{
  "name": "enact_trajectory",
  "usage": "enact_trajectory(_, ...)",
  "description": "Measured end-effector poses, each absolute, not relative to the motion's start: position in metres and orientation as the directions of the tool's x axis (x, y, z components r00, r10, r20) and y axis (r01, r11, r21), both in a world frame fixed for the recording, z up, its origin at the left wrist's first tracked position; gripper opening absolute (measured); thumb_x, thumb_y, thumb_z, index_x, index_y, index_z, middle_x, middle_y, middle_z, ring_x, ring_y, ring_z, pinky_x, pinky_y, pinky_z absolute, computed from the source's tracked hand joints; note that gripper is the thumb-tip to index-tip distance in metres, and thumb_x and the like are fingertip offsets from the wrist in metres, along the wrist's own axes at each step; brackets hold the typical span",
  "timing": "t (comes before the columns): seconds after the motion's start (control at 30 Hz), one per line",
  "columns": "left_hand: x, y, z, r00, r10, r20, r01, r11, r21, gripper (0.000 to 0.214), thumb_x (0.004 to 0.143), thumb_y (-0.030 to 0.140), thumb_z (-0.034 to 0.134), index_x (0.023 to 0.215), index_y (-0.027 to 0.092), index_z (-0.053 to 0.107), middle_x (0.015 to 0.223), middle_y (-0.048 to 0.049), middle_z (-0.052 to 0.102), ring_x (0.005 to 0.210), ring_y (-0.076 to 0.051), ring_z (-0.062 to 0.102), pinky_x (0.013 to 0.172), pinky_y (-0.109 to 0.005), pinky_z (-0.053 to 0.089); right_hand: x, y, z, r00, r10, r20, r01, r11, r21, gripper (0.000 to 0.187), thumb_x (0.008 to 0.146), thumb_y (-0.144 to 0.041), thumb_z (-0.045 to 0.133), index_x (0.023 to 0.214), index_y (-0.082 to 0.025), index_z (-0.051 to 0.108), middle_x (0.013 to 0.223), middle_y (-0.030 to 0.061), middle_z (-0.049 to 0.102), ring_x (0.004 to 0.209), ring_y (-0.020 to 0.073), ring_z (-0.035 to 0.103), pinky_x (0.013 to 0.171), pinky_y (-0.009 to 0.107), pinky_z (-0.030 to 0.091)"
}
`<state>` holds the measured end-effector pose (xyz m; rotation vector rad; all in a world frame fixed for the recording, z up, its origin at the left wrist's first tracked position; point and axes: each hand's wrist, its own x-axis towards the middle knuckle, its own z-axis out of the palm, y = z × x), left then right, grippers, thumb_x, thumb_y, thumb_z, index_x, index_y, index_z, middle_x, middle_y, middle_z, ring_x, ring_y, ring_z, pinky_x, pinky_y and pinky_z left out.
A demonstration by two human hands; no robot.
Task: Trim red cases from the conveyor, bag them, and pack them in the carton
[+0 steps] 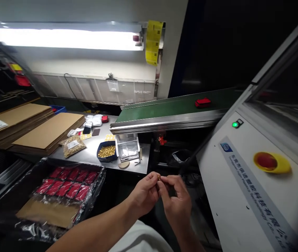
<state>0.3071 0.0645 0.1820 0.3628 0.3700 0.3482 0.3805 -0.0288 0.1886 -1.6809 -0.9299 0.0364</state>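
Observation:
My left hand (145, 194) and my right hand (176, 201) meet low in the middle of the view, fingertips pinched together. Between them sits a small brass part (159, 177), held by both. A dark tub of the same brass parts (106, 151) stands on the metal bench (91, 159) ahead, beside a clear plastic bag (127, 149) and a bag of brass parts (73, 146). A box lined with plastic holds rows of red items (66, 184) at my lower left.
A green conveyor belt (164, 106) runs right with one red item (202, 102) on it. A white machine panel (245, 182) with a red emergency button (266, 161) and green light (235, 124) fills the right. Cardboard sheets (50, 131) lie at the left.

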Motion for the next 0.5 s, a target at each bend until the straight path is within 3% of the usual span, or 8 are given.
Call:
enact_trajectory(0.17, 0.329, 0.074, 0.179, 0.918, 0.243, -0.315, -0.115, 0.921, 0.373, 0.023, 0.073, 0.026, 0.08, 0.077, 0.016, 0.06, 0.078, -0.0044, 0.064, 0.079, -0.017, 0.066, 0.07, -0.023, 0.052, 0.39, -0.028, 0.189, 0.719, 0.497, 0.486, 0.61, -0.114, -0.784, 0.012, 0.085, -0.022, 0.064, 0.097, -0.023, 0.065, 0.093, 0.0024, 0.063, 0.085, 0.0139, 0.06, 0.075, 0.025, 0.052)
enact_trajectory(0.3, 0.349, 0.093, 0.171, 0.93, 0.203, -0.305, -0.054, 0.899, 0.435, 0.026, 0.068, 0.028, 0.084, 0.076, 0.016, 0.063, 0.076, -0.0056, 0.066, 0.076, -0.017, 0.066, 0.072, -0.025, 0.052, 0.4, -0.018, 0.192, 0.759, 0.453, 0.468, 0.595, -0.19, -0.781, 0.011, 0.086, -0.023, 0.064, 0.096, -0.024, 0.067, 0.093, 0.0022, 0.065, 0.087, 0.0141, 0.063, 0.077, 0.025, 0.052)
enact_trajectory(0.4, 0.365, 0.111, 0.164, 0.929, 0.202, -0.311, -0.017, 0.861, 0.509, 0.027, 0.065, 0.03, 0.086, 0.075, 0.016, 0.066, 0.075, -0.0055, 0.067, 0.074, -0.017, 0.065, 0.074, -0.027, 0.051, 0.411, -0.005, 0.194, 0.814, 0.423, 0.399, 0.527, -0.249, -0.812, 0.007, 0.087, -0.027, 0.063, 0.09, -0.024, 0.068, 0.089, 0.0022, 0.067, 0.085, 0.0148, 0.064, 0.077, 0.026, 0.052)
enact_trajectory(0.5, 0.378, 0.132, 0.156, 0.918, 0.26, -0.299, -0.016, 0.778, 0.628, 0.026, 0.065, 0.034, 0.086, 0.073, 0.016, 0.068, 0.07, -0.0029, 0.063, 0.068, -0.013, 0.058, 0.069, -0.023, 0.047, 0.422, 0.016, 0.195, 0.885, 0.407, 0.229, 0.363, -0.292, -0.885, 0.015, 0.088, -0.033, 0.061, 0.08, -0.021, 0.067, 0.082, 0.0021, 0.067, 0.079, 0.0149, 0.063, 0.072, 0.025, 0.05)
